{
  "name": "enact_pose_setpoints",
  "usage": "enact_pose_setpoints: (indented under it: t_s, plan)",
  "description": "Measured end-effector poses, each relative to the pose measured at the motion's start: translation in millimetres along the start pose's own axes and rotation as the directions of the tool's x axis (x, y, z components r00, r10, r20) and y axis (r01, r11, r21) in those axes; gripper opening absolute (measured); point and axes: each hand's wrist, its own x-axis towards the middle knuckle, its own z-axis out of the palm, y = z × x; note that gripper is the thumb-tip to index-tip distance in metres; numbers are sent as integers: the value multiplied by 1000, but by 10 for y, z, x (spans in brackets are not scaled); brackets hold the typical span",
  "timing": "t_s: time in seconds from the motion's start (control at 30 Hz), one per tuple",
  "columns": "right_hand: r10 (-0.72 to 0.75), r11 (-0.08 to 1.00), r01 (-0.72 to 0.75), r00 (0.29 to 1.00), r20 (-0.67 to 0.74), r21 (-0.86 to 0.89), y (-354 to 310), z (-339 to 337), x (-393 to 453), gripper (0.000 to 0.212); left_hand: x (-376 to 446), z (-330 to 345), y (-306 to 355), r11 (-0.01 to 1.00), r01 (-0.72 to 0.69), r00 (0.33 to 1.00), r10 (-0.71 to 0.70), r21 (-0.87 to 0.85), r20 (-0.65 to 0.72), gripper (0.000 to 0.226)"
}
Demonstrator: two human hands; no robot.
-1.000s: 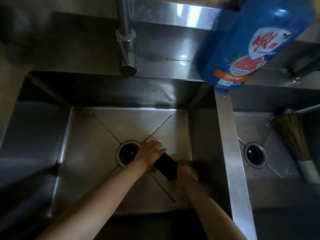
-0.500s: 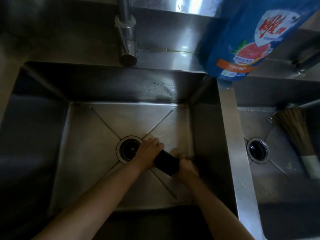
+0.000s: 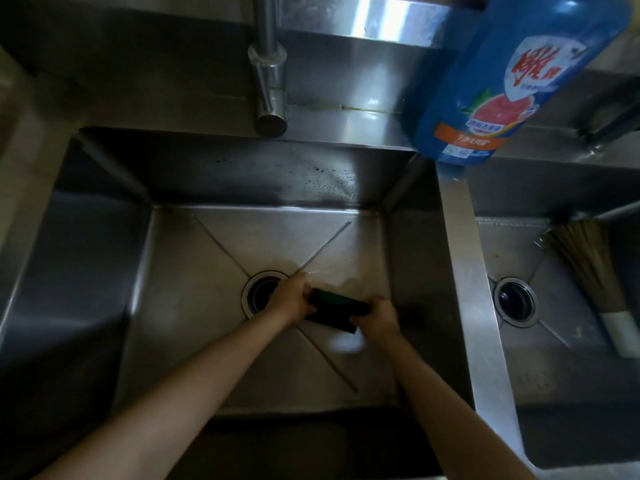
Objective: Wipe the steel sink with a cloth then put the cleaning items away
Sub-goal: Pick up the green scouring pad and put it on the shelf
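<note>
Down in the big left basin of the steel sink (image 3: pixel 86 271), both arms reach in from the bottom of the view. Out to the left of the fingers there's only the dark left wall and the creased floor. Above them, well apart, the tap spout (image 3: pixel 270 98) hangs over the back wall, which is speckled with water drops.

The left hand (image 3: pixel 292 301) sits right over the edge of the round drain (image 3: pixel 258 296), half covering it, its fingers curled round the left end of the cloth (image 3: pixel 337 308). The cloth is dark, with a green edge along its top, stretched between the two hands just above the basin floor; whether it touches the steel, I can't tell. The right hand (image 3: pixel 379 315) grips the other end, fingers wrapped round it. Just below those fingers a bright patch shines on the floor, and wet streaks fan out above them.

Right of the fingers rises the basin's dark right wall, then the steel divider strip (image 3: pixel 464 289). Up at its far end, on the tabletop, stands a blue detergent bottle (image 3: pixel 460 98), well apart from the hands. Its label carries large red Chinese characters on white, a pink grapefruit slice, and an orange band with small white writing, too small to read.

Further right, the second basin has its own drain (image 3: pixel 516 301), and a straw brush (image 3: pixel 585 268) with a white-wrapped handle lies against its right side.
</note>
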Motion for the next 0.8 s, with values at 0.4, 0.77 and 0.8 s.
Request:
enact_pose_setpoints:
  t_s: [0.4,0.77,0.8]
  plan:
    - [-44,960,73,993,-114,269,-799,-165,-289,28,-458,-788,312,963,90,951,-158,-253,-265,27]
    - [-245,923,233,969,3,307,-1599,-230,-722,26,-1206,-1439,435,901,44,846,-264,-432,-463,39]
    - [-269,917,248,963,24,313,-1690,-218,-765,26,-1288,-1488,417,889,37,828,-283,-456,-485,41]
